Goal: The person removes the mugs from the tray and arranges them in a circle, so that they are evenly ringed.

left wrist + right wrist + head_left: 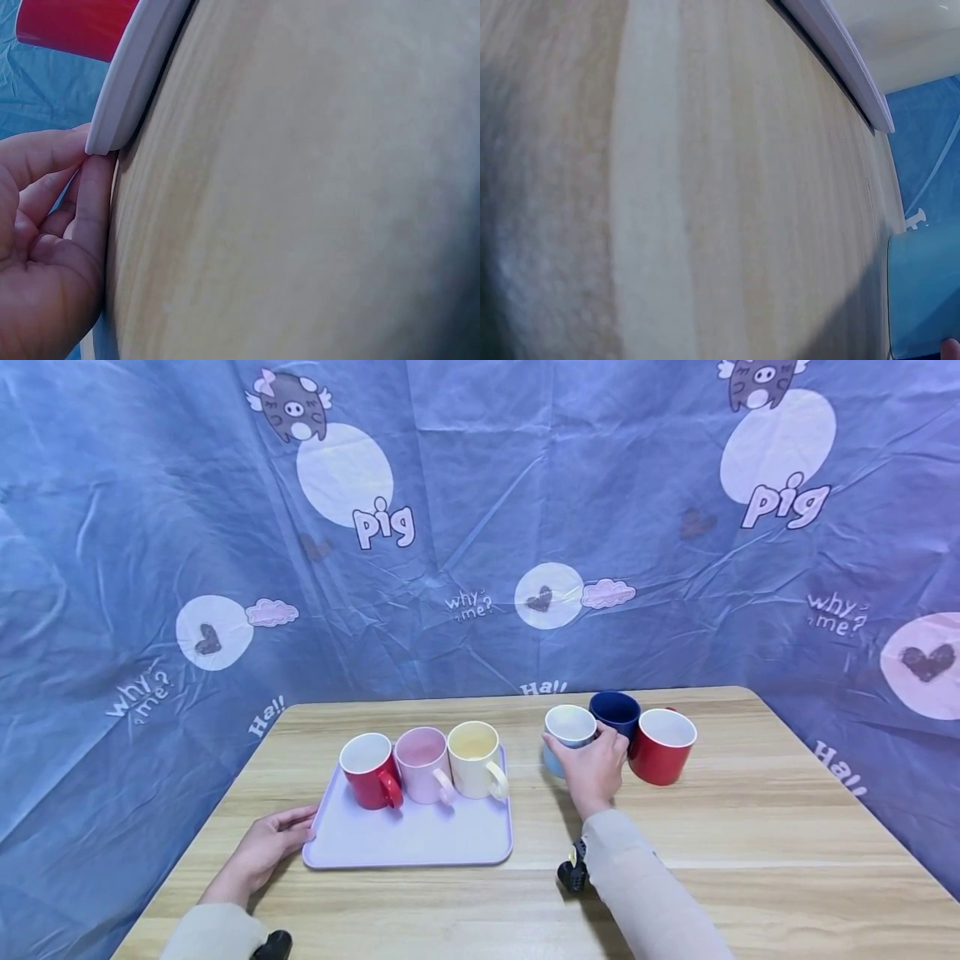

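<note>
At its left edge, the pale lilac tray [420, 843] is pinched by my left hand [273, 843]; in the left wrist view, fingers [94, 187] lie on both sides of the tray rim [124, 97]. On the tray stand a red mug [367, 787], a pink mug [422, 781] and a cream mug [471, 772], handles toward me. My right hand [598, 768] holds a light blue mug [553, 763] around its side, thumb on the left. That mug stands upright right of the tray; whether it touches the table cannot be told. A fingertip [950, 349] shows against it.
Close behind the right hand stands a dark blue mug [617, 708], with a second red mug [660, 758] beside it to the right. Bare wooden table [750, 843] spreads in front and to the right. A patterned blue cloth [480, 510] hangs behind.
</note>
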A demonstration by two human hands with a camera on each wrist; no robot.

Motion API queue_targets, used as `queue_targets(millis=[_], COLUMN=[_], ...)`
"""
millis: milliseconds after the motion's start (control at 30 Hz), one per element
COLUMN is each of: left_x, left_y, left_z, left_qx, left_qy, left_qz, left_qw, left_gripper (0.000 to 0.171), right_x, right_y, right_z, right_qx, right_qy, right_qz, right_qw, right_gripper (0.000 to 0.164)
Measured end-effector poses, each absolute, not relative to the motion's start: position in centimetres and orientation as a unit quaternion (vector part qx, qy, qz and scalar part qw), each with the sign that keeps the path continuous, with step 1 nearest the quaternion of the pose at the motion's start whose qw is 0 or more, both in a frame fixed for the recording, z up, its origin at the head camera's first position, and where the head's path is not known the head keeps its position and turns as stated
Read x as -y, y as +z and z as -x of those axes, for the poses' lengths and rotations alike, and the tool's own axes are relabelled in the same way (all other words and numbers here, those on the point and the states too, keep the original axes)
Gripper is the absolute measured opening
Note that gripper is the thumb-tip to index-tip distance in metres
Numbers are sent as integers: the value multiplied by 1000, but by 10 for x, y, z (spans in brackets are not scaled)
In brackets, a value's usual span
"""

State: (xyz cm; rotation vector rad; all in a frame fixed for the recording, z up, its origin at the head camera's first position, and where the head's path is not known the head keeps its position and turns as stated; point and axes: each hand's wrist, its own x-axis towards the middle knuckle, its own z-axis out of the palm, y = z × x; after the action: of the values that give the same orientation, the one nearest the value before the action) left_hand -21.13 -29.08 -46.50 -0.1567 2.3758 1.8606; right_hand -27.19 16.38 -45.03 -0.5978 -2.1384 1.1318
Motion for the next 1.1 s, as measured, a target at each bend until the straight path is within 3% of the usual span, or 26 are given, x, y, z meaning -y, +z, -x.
queue_targets(millis=[500,767,1100], left_x=[291,293,292], left_y=[-465,-466,-466], left_z=[212,213,213], left_qx=[-780,-779,-782], left_qy=[620,623,618], left_qz=[52,48,54], left_qw=[59,60,58], left_gripper=[55,55,54], right_x=[-163,-159,-142], right_y=[-448,-442,-439], right_z=[272,268,254], right_qx=[810,805,760], right_qy=[424,440,495], right_qz=[245,247,161], right_qw=[323,313,389], right_gripper=[91,105,77])
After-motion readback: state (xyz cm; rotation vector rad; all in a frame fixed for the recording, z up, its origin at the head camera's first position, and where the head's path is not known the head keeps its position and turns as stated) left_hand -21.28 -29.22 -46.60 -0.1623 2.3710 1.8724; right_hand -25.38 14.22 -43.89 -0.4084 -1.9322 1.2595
